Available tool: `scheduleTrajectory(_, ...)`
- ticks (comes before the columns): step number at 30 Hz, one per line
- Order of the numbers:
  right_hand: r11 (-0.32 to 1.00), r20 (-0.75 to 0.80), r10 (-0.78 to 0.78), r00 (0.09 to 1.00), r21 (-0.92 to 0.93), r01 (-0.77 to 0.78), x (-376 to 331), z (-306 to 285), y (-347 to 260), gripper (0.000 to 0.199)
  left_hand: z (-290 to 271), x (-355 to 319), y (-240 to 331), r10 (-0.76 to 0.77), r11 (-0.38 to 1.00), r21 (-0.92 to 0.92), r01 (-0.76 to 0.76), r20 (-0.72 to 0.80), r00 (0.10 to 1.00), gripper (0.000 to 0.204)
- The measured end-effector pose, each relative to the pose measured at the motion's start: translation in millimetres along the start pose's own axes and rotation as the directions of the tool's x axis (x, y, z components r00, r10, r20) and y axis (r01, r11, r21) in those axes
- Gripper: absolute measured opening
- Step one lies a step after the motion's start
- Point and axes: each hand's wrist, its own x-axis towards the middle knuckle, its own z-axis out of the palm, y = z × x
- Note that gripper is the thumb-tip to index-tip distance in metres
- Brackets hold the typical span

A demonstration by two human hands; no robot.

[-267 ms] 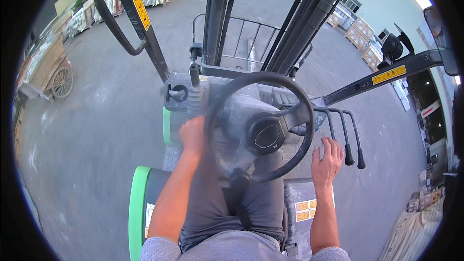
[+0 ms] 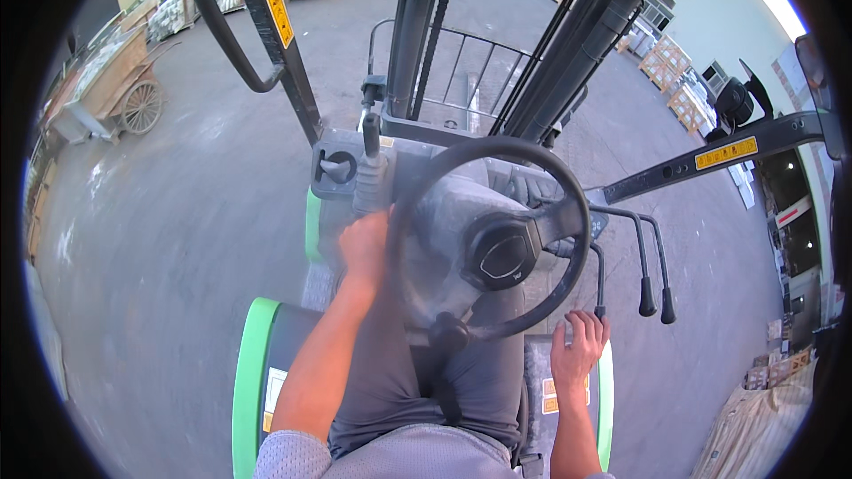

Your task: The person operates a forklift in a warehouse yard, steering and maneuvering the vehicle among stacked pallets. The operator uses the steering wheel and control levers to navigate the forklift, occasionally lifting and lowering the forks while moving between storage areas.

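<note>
I sit at the controls of a forklift with a black steering wheel (image 2: 577, 275) in front of me. My left hand (image 2: 364, 248) is closed at the left side of the wheel's rim, its fingers mostly hidden. Close to the wheel's lower edge is a round black spinner knob (image 2: 448, 333). To the right, my right hand (image 2: 580, 344) has its fingers curled over the end of the innermost control lever (image 2: 601, 270), thumb apart. Two more black levers (image 2: 647, 293) stand farther forward, beyond that hand. A gear lever with a ribbed boot (image 2: 370, 182) rises ahead of my left hand.
The forklift mast (image 2: 568, 53) stands ahead, with a load guard (image 2: 461, 71) behind it. A wooden cart (image 2: 111, 93) is at the far left. Crates (image 2: 666, 62) line the pale building at right. A pale cover (image 2: 759, 421) lies at lower right.
My right hand has drawn back toward me, and the innermost lever has come back with it, apart from the other two. My left hand stays at the wheel. The surroundings have shifted slightly in view.
</note>
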Motion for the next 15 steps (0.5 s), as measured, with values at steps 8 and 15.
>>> scheduleTrajectory(8, 0.920, -0.159, 0.099, 0.982, 0.390, -0.029, 433.7, 0.0, 407.5, 0.025, 182.7, 258.8, 444.7, 0.000, 0.999, 0.038, 0.007, -0.168, 0.986, 0.050)
scheduleTrajectory(15, 0.757, -0.014, -0.233, 0.972, 0.625, 0.190, 679.4, -50.9, 600.0, 0.030, 347.4, 459.7, 845.3, 0.268, 0.961, 0.075, -0.266, -0.020, 0.963, 0.025)
